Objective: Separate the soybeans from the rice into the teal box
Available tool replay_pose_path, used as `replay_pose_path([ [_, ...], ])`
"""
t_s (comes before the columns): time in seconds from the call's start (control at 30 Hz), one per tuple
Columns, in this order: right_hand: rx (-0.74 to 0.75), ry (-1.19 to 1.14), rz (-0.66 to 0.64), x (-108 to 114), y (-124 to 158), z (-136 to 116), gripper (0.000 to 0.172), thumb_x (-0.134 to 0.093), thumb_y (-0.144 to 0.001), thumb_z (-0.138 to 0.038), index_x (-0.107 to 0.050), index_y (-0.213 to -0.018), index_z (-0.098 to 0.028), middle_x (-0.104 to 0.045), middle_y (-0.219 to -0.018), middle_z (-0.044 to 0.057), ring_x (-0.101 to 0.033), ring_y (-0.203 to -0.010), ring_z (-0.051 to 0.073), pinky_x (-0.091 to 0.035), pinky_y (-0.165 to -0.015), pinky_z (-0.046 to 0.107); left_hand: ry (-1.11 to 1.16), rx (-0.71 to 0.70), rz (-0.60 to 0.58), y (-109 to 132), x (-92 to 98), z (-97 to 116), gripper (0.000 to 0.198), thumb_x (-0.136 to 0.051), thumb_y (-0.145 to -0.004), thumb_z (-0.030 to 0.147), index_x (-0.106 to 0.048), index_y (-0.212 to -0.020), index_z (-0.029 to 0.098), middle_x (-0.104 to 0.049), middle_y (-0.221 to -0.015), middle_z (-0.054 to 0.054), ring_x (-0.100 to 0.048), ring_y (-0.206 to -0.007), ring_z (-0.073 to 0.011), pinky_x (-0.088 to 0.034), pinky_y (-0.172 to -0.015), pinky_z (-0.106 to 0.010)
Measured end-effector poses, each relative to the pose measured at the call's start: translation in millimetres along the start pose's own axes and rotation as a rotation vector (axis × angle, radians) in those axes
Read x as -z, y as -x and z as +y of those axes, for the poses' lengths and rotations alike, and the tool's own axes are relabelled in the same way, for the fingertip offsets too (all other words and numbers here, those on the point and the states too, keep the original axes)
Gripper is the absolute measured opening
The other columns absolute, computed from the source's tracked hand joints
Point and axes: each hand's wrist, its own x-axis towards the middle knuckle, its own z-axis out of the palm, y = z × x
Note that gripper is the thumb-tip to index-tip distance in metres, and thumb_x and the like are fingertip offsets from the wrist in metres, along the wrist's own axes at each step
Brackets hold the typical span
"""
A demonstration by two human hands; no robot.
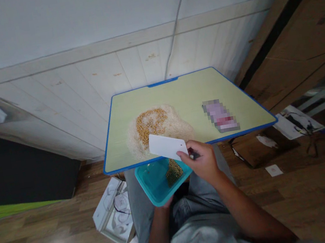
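My right hand (203, 161) is closed on a white card (167, 146), holding it at the near edge of a small table (225, 87) with a blue rim. On the table lies a heap of white rice (178, 125) mixed with yellow beans (151, 124). Just below the table's near edge is a teal container (155, 181) with some beans (174, 171) inside. My left hand (165, 205) supports the container from underneath, mostly hidden by it.
A pixelated pinkish object (221, 115) lies on the table's right part. A white box (113, 213) sits on the wooden floor at left. Cardboard (299, 34) leans at right, with papers (300, 121) and cables on the floor. A white wall is behind.
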Motion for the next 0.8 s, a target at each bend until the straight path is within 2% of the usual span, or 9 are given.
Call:
replay_pose_path([
  [0.13,-0.050,0.048,0.074,8,0,12,0.022,-0.073,-0.087,-0.027,-0.061,-0.069,-0.023,-0.063,-0.060,-0.004,-0.056,-0.053,0.012,-0.044,-0.054,0.023,0.007,-0.029,0.059,6,-9.9,-2,0.065,-0.028,-0.107,0.058,-0.082,-0.118,0.025,-0.077,-0.134,0.001,-0.069,-0.132,-0.0262,-0.037,-0.132,-0.048],
  [0.23,-0.074,0.066,0.138,15,-3,24,0.022,-0.074,-0.088,-0.030,-0.062,-0.071,-0.023,-0.065,-0.063,-0.003,-0.060,-0.057,0.014,-0.047,-0.057,0.025,-0.017,-0.027,0.107,5,-6.9,-3,0.064,-0.029,-0.106,0.061,-0.084,-0.112,0.029,-0.078,-0.131,0.002,-0.062,-0.142,-0.0284,-0.038,-0.132,-0.047],
  [0.4,-0.096,-0.030,0.225,21,-20,35,0.017,-0.075,-0.089,-0.031,-0.068,-0.077,-0.022,-0.070,-0.069,-0.001,-0.064,-0.063,0.015,-0.051,-0.061,0.026,-0.086,-0.041,-0.018,-3,15.4,-2,0.066,-0.024,-0.107,0.057,-0.084,-0.117,0.030,-0.069,-0.145,0.008,-0.049,-0.155,-0.0275,-0.043,-0.129,-0.049],
  [0.5,-0.094,-0.097,0.295,20,-35,38,0.013,-0.075,-0.088,-0.032,-0.072,-0.081,-0.022,-0.073,-0.072,-0.001,-0.065,-0.067,0.016,-0.052,-0.062,0.026,-0.107,-0.049,-0.064,-6,23.2,-1,0.069,-0.020,-0.108,0.058,-0.084,-0.119,0.034,-0.071,-0.142,0.008,-0.053,-0.152,-0.0273,-0.043,-0.129,-0.050],
  [0.6,-0.102,-0.119,0.301,17,-45,41,0.015,-0.075,-0.088,-0.034,-0.073,-0.081,-0.021,-0.073,-0.073,0.000,-0.065,-0.067,0.016,-0.051,-0.061,0.026,-0.117,-0.052,-0.065,-5,23.0,1,0.070,-0.018,-0.108,0.055,-0.085,-0.114,0.036,-0.073,-0.138,0.008,-0.058,-0.147,-0.0284,-0.038,-0.132,-0.051],
  [0.73,-0.084,-0.105,0.263,16,-46,44,0.014,-0.075,-0.089,-0.033,-0.074,-0.083,-0.021,-0.072,-0.073,0.000,-0.064,-0.067,0.016,-0.051,-0.064,0.028,-0.116,-0.047,-0.084,-1,12.9,1,0.067,-0.021,-0.108,0.051,-0.086,-0.111,0.035,-0.072,-0.140,0.009,-0.038,-0.161,-0.0275,-0.026,-0.137,-0.050],
  [0.8,-0.071,-0.114,0.251,17,-43,45,0.013,-0.075,-0.089,-0.031,-0.075,-0.083,-0.021,-0.072,-0.072,0.000,-0.064,-0.067,0.016,-0.051,-0.064,0.028,-0.092,-0.042,-0.042,2,4.1,0,0.067,-0.023,-0.108,0.052,-0.087,-0.107,0.033,-0.073,-0.139,0.008,-0.032,-0.164,-0.0285,-0.023,-0.137,-0.050],
])
